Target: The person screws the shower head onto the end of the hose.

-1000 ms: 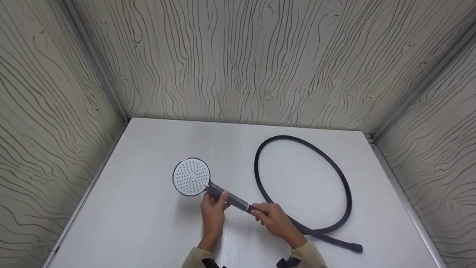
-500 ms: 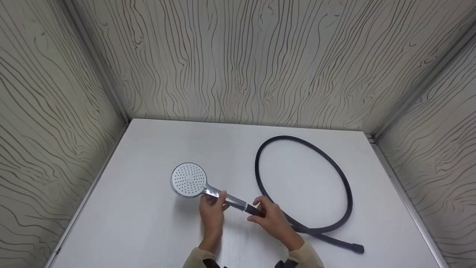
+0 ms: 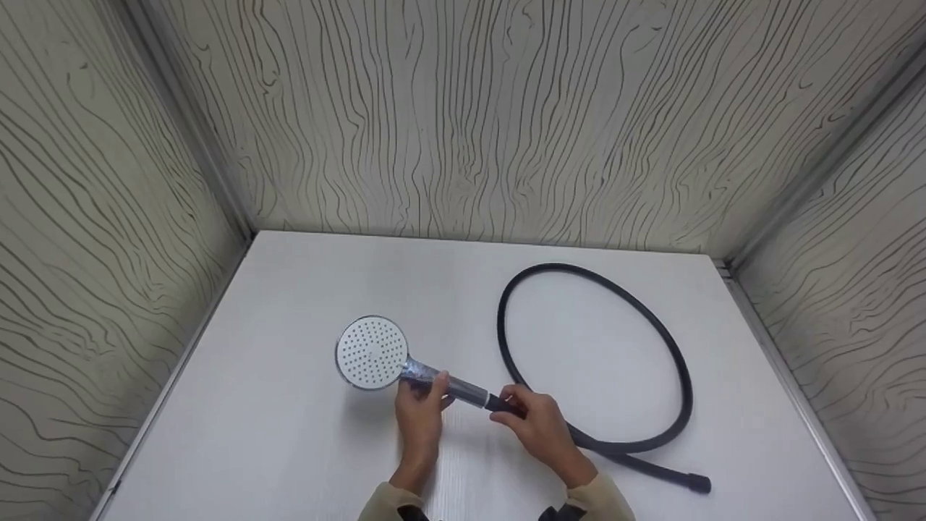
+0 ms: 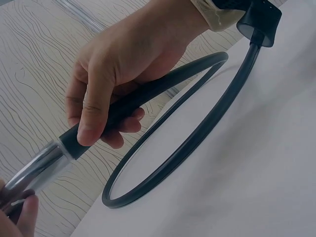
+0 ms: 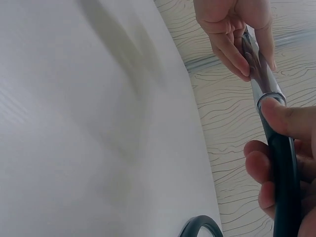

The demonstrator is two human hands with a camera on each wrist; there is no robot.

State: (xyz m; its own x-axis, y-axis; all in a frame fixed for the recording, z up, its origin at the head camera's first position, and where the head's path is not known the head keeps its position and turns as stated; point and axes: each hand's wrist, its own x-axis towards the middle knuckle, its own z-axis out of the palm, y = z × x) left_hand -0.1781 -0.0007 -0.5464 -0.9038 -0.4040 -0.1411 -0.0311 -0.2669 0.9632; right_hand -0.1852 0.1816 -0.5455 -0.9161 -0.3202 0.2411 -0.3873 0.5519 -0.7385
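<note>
My left hand (image 3: 419,423) grips the chrome handle of a round shower head (image 3: 372,352), thumb on top, above the table. The white spray face with its many small holes is turned up. At the handle's lower end, my right hand (image 3: 537,427) pinches the black end fitting of a shower hose (image 3: 499,405) between thumb and fingers. In the right wrist view the hose end meets the silver handle (image 5: 264,81) in line, with the right thumb right at the joint. The left wrist view shows the same joint, right fingers curled round the black fitting (image 4: 74,140).
The black hose lies in a large loop (image 3: 684,362) on the right of the white table (image 3: 253,325). Its free end (image 3: 699,483) with a wider fitting points to the front right. Wood-grain panels (image 3: 463,123) stand at the back and both sides.
My right fingers have opened off the hose fitting and closed on it again near the handle. The shower head has dipped and shifted slightly; the hose loop has moved a little.
</note>
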